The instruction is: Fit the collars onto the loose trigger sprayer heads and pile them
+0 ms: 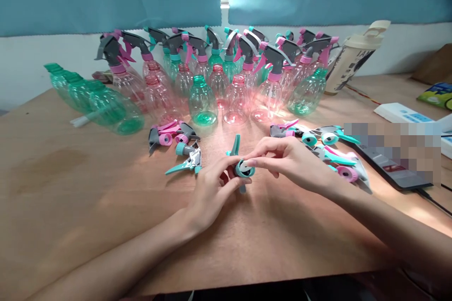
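Note:
My left hand [214, 190] is closed around a spray head [246, 172] with a teal collar and teal trigger, its round opening facing me. The fingers of my right hand [286, 159] are pinched at a small white piece [243, 166] in that opening. Left of my hands lie a teal and grey spray head [190, 162] and a pair of pink and grey ones [171, 137]. More spray heads, teal and pink, are on the right, partly behind my right hand, among them one with a pink collar [346, 174].
Behind my hands stand several clear bottles, such as a green one [203, 103] and a pink one [235, 103]. Green bottles [106, 108] lean at the left, beside white tubes [92, 116]. A phone [399, 164], power strip [406, 116] and tumbler [353, 61] are at the right.

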A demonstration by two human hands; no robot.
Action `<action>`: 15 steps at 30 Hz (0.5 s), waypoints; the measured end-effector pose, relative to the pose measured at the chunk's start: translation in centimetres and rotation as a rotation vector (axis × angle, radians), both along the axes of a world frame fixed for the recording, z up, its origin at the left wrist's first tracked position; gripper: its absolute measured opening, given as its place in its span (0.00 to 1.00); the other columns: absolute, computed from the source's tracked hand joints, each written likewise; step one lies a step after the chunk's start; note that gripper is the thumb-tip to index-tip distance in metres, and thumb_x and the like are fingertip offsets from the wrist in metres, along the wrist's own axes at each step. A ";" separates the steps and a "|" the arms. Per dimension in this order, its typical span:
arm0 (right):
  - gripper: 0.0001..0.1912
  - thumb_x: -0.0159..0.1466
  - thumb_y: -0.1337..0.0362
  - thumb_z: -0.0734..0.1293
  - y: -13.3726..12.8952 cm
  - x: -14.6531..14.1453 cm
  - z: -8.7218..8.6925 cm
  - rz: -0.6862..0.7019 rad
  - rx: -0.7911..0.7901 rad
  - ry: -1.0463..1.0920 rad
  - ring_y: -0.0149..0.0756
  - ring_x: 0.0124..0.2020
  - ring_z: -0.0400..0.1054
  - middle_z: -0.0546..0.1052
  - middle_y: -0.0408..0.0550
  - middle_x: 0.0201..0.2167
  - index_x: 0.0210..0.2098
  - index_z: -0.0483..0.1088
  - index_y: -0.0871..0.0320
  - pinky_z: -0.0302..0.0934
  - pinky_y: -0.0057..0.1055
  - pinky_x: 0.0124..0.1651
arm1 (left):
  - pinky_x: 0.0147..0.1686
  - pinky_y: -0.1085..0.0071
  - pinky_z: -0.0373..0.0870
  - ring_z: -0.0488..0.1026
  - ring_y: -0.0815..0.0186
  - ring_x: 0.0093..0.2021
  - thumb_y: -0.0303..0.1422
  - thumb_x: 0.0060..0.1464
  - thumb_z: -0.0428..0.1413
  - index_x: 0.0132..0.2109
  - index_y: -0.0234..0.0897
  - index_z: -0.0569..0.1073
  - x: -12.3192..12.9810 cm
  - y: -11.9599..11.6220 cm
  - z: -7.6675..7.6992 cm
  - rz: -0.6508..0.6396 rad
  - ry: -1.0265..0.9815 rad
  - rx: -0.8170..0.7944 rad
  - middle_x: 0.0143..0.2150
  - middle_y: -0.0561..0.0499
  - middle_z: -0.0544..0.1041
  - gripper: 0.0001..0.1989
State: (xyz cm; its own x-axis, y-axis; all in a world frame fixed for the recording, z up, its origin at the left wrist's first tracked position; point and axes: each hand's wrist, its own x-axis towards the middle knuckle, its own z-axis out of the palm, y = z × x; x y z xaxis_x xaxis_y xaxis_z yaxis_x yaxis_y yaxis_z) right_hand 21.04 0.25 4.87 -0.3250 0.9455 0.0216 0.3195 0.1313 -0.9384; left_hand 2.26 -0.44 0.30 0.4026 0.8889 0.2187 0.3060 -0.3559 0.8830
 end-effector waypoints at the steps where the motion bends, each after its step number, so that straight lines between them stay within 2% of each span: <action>1: 0.10 0.56 0.57 0.70 0.1 0.0 0.0 0.001 0.013 -0.028 0.24 0.21 0.59 0.77 0.43 0.28 0.29 0.78 0.57 0.54 0.23 0.21 | 0.31 0.76 0.65 0.67 0.72 0.30 0.26 0.53 0.59 0.46 0.40 0.73 0.0 0.0 0.0 -0.003 0.002 0.002 0.34 0.56 0.73 0.13; 5: 0.10 0.58 0.57 0.69 0.1 0.1 0.0 0.025 -0.003 -0.073 0.26 0.23 0.62 0.77 0.43 0.28 0.32 0.78 0.56 0.54 0.24 0.22 | 0.31 0.76 0.64 0.67 0.72 0.30 0.26 0.53 0.60 0.46 0.39 0.73 -0.1 -0.1 0.0 -0.014 0.004 -0.001 0.34 0.56 0.73 0.13; 9: 0.10 0.57 0.59 0.70 0.0 0.3 -0.1 0.045 0.014 -0.038 0.30 0.29 0.70 0.78 0.44 0.30 0.34 0.76 0.58 0.62 0.26 0.29 | 0.31 0.76 0.64 0.67 0.72 0.30 0.28 0.54 0.59 0.46 0.40 0.73 -0.2 0.0 -0.2 -0.027 0.017 -0.001 0.33 0.57 0.73 0.12; 12: 0.10 0.57 0.61 0.71 -0.2 0.3 -0.1 0.036 0.094 -0.039 0.32 0.31 0.72 0.78 0.44 0.30 0.37 0.71 0.58 0.65 0.27 0.32 | 0.31 0.76 0.64 0.67 0.72 0.30 0.28 0.54 0.59 0.46 0.41 0.74 -0.2 0.0 -0.2 -0.024 0.038 -0.015 0.33 0.57 0.73 0.11; 15: 0.13 0.58 0.65 0.70 -0.6 0.1 0.0 -0.016 0.253 -0.165 0.31 0.30 0.73 0.78 0.42 0.28 0.41 0.67 0.58 0.65 0.25 0.32 | 0.31 0.76 0.64 0.68 0.71 0.30 0.29 0.54 0.59 0.46 0.41 0.74 -0.1 0.1 -0.1 -0.005 0.029 -0.042 0.34 0.57 0.73 0.11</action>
